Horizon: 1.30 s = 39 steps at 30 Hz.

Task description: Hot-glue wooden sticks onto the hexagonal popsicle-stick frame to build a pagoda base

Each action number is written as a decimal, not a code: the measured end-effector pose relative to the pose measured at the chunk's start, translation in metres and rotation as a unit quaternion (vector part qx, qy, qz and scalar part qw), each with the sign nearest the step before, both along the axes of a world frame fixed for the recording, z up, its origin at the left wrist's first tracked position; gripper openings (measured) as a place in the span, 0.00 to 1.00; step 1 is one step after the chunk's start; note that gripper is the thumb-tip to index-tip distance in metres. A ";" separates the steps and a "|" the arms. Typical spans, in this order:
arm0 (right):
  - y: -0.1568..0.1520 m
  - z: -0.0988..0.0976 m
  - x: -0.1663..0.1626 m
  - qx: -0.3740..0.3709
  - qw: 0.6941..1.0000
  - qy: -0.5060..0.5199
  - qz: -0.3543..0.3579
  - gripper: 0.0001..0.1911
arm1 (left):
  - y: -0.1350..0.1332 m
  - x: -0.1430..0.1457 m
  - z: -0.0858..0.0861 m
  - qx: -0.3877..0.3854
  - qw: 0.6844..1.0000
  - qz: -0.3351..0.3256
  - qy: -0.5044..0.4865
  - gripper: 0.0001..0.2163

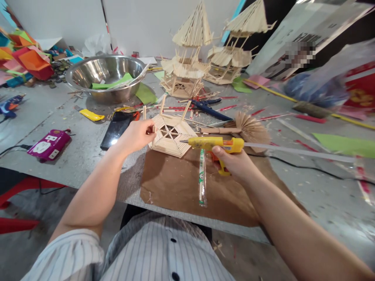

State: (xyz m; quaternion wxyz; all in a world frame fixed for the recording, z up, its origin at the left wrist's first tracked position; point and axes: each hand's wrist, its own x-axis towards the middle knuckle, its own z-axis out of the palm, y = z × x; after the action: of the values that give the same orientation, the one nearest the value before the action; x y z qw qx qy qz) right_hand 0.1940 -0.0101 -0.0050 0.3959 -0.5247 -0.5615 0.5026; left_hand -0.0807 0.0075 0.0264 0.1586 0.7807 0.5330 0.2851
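My right hand point(231, 160) is wrapped around a yellow hot glue gun point(218, 144), its nozzle pointing left over the edge of a hexagonal wooden stick frame point(172, 148). A long white glue stick point(293, 151) sticks out of the gun's back end. At the frame's left corner, my left hand point(139, 134) is closed in a pinch on a light wooden stick point(154, 129), partly hidden by the fingers. Several short sticks stand up from the frame's far side. Under the near part lies a brown sheet point(175, 179), with a wrapped pair of chopsticks point(202, 179) on it.
Two stick pagodas point(186, 70) stand at the back, beside a steel bowl point(105, 78). Blue-handled pliers point(212, 110), a phone point(115, 130), a yellow cutter point(91, 114) and a purple power socket point(49, 145) lie around. The gun's black cord point(307, 168) runs right.
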 end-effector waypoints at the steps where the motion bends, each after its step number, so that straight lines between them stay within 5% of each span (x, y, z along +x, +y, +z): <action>1: 0.000 0.000 0.002 0.002 1.000 0.005 -0.001 0.26 | 0.000 0.000 0.000 -0.001 1.000 -0.001 0.002 0.02; 39: 0.003 -0.010 0.013 -0.023 0.999 0.035 -0.018 0.26 | -0.001 0.002 0.001 -0.053 0.998 -0.027 -0.004 0.06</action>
State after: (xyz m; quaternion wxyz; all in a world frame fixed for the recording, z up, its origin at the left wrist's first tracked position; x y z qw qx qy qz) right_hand 0.2069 -0.0071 -0.0152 0.4123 -0.5252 -0.5262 0.5265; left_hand -0.0790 0.0069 0.0276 0.2091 0.7843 0.5256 0.2550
